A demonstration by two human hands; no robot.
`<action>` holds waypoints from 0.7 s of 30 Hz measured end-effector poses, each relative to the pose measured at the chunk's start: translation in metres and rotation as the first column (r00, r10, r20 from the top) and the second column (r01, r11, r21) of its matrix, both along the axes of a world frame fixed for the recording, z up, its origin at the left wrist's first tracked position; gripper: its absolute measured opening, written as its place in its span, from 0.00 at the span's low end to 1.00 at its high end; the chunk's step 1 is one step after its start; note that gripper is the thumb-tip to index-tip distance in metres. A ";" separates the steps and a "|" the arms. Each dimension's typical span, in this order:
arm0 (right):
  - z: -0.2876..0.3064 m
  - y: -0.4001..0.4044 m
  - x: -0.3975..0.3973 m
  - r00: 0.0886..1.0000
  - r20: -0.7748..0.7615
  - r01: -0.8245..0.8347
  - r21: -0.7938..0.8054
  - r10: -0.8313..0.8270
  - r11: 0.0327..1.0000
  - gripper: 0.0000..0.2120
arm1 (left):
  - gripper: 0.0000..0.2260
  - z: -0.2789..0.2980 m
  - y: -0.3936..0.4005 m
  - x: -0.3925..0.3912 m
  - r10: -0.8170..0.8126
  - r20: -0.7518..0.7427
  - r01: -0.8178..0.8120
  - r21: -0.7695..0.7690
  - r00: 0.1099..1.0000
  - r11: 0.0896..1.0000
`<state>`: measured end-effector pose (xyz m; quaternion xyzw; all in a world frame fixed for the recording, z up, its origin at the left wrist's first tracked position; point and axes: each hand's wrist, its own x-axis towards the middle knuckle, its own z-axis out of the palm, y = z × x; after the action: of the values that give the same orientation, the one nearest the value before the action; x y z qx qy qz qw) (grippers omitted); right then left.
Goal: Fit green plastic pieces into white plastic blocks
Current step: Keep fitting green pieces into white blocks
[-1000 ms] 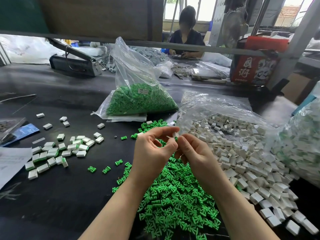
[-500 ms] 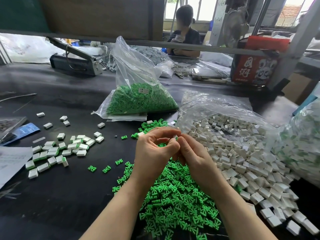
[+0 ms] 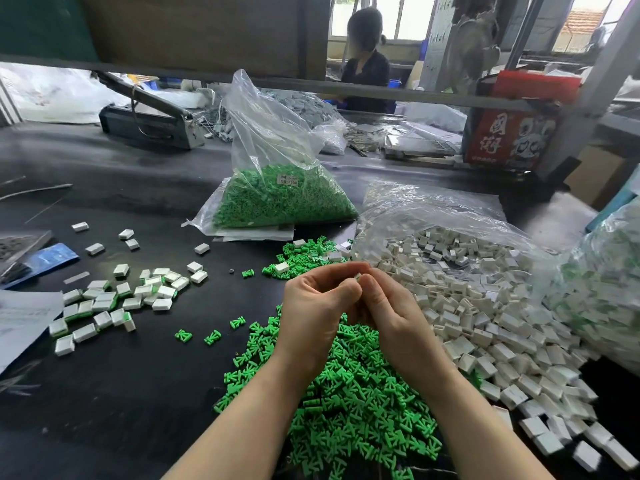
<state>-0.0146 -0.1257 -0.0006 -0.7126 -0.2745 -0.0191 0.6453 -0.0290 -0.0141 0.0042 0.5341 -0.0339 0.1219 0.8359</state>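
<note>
Black table (image 3: 145, 393) holds a green pile (image 3: 346, 393) at its near edge. Above that pile, the left hand (image 3: 317, 311) and right hand (image 3: 391, 313) meet, fingers curled, thumbs and forefingers pinching a small white block (image 3: 356, 276) between them; any green piece in it is hidden. Right of the pile spill white blocks (image 3: 485, 327); left of it lie finished blocks (image 3: 114, 303); beyond it stands a green bag (image 3: 280, 195).

Before you, the dark tabletop (image 3: 131, 403) carries a loose green-piece heap (image 3: 349, 386), spilled white blocks (image 3: 485, 323), finished blocks (image 3: 114, 303), and a bag of green pieces (image 3: 284, 199).
</note>
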 end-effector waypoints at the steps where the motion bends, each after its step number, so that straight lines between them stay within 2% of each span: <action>1: 0.000 0.000 0.000 1.000 -0.005 0.000 0.004 0.000 1.000 0.12 | 0.10 0.000 0.000 0.000 -0.002 0.003 0.002 -0.005 1.000 1.000; 21: 0.000 -0.001 0.000 0.999 0.007 0.035 -0.024 -0.035 0.999 0.13 | 0.09 -0.002 -0.001 0.001 -0.033 -0.011 0.032 -0.079 0.999 0.996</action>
<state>-0.0147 -0.1264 -0.0007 -0.7250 -0.2643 -0.0294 0.6353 -0.0282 -0.0147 0.0026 0.5009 -0.0325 0.1061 0.8583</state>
